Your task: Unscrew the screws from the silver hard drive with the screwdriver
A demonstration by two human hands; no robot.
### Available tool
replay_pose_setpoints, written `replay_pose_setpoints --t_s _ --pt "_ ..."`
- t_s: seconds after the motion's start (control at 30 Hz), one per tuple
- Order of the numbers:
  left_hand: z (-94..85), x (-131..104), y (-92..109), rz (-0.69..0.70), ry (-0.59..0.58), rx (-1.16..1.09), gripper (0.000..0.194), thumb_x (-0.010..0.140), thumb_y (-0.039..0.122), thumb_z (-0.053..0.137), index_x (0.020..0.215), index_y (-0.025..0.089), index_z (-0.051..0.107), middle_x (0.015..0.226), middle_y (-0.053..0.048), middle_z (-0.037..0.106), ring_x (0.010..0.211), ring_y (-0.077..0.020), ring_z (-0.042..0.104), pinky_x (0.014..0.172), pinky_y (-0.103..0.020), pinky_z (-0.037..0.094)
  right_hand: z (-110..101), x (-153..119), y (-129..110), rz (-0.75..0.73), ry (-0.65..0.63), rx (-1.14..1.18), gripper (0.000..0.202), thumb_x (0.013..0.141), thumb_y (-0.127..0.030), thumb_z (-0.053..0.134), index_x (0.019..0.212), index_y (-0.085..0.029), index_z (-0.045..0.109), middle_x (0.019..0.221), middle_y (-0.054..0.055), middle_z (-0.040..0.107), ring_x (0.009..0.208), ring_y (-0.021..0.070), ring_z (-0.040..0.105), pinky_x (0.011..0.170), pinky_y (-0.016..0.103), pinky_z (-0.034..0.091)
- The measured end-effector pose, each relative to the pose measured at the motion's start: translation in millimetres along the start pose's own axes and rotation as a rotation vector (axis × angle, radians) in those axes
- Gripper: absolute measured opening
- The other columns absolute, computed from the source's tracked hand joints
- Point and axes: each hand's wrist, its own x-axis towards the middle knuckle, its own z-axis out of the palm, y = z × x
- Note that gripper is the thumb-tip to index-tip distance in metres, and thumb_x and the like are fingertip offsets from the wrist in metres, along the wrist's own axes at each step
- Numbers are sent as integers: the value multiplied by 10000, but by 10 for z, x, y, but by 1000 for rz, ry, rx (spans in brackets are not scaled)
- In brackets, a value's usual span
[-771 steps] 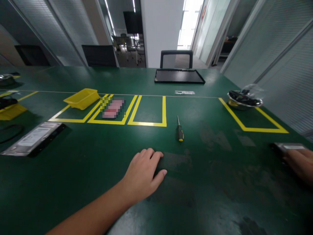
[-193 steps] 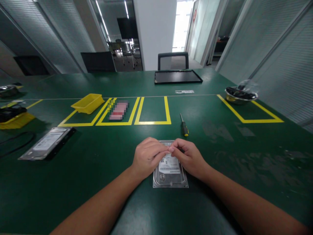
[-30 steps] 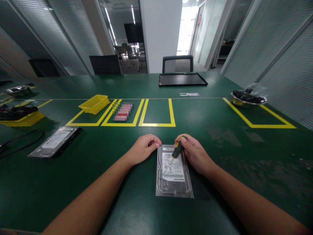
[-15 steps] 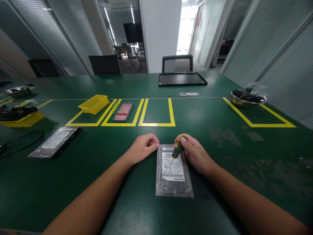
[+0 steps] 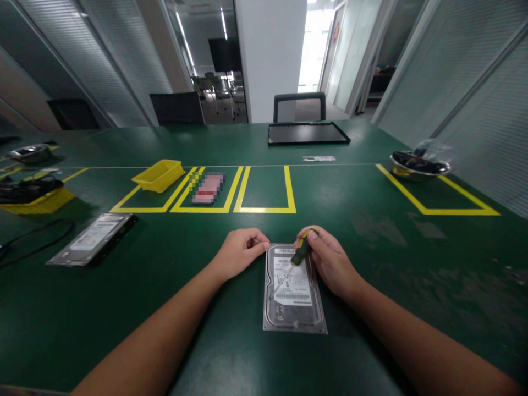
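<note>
In front of me a silver hard drive [image 5: 270, 319] lies label up on the green table. My left hand [image 5: 243, 250] is at its far left corner, fingers curled and the thumb and fingertips closed on the edge. A screwdriver [image 5: 301, 250] with a green and yellow handle is held in my right hand [image 5: 332, 258], beside the drive's far right side. Its thin shaft slants down to the left over the white label, with the tip by the drive's left edge. Whether the tip touches the cover I cannot tell.
A second hard drive [image 5: 94, 240] and a black cable [image 5: 37, 226] lie at the left. Beyond are a yellow tray [image 5: 159, 177], yellow tape outlines [image 5: 264, 210] and a blurred pink item [image 5: 208, 188]. A metal bowl [image 5: 416, 175] stands right; a black-framed panel [image 5: 309, 133] lies far back.
Almost nothing differs. The screwdriver and my right hand have shifted very slightly to the right; both hands keep their holds, and the hard drive stays nearly in place.
</note>
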Motion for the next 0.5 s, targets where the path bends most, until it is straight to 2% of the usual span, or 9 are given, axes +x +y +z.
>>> replay_pose_setpoints --t_s 0.5 --pt "30 -16 30 14 -1 -19 155 854 275 601 843 163 707 771 -11 706 656 -125 578 610 -235 415 22 -40 -46 14 24 22 258 906 -471 563 944 -216 578 786 2 554 730 139 553 684 287 432"
